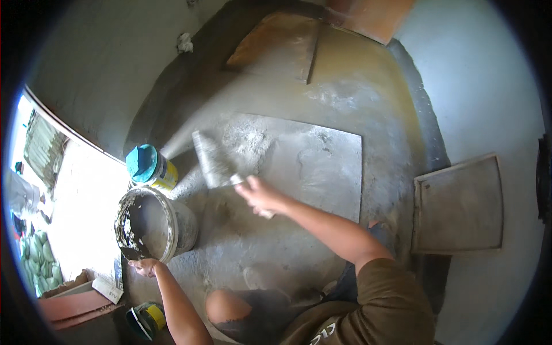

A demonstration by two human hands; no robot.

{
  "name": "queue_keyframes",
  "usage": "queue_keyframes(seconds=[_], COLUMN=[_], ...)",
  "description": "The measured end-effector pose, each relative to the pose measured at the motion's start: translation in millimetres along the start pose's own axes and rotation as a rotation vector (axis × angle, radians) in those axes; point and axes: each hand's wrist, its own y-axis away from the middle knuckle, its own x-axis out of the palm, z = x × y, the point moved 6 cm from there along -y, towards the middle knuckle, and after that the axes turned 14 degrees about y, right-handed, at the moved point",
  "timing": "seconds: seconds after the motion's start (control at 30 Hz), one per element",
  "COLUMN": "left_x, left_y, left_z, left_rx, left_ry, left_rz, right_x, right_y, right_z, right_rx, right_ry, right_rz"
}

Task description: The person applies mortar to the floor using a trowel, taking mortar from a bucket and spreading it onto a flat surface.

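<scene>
The broad-bladed tool is between 9 and 10 o'clock from the middle of the view, raised over the floor, its handle wrapped in the closed fingers of the right hand. It looks light and stiff, likely manageable with one hand; the handle is the sensible hold, as a coated blade could be slippery. At 8 o'clock stands the large bucket, its rim crusted with pale and dark residue. The left hand is at the rim's 6 o'clock, seemingly gripping the edge. The bucket is probably heavy if well filled, and the stiff rim gives a firm hold, though wet crust might slide under the fingers. Just beyond its 12 o'clock is a yellow-labelled container topped by a teal piece; at its 6 o'clock, farther off, is a small black pail. A flat board lies toward 2 o'clock from the tool. Blur hides the blade's exact shape and any load on it. The left fingertips are partly concealed, the bucket's depth and contents are unclear, and glare washes out the doorway toward 9 o'clock.
</scene>
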Motion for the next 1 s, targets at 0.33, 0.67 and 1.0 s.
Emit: queue_keyframes(seconds=[0.33,0.67,1.0], left_x=[6,-1,-7], left_y=[-8,7,7], left_z=[12,-5,-15], left_rx=[-0.068,0.007,-0.02], left_ry=[-0.15,-0.144,-0.136], left_rz=[-0.01,-0.039,-0.026], right_x=[160,145,-35], right_y=[-25,-19,5], right_z=[124,104,-247], right_rx=[-0.713,-0.763,0.485], right_ry=[0.432,0.611,0.137], right_rz=[-0.225,-0.335,-0.602])
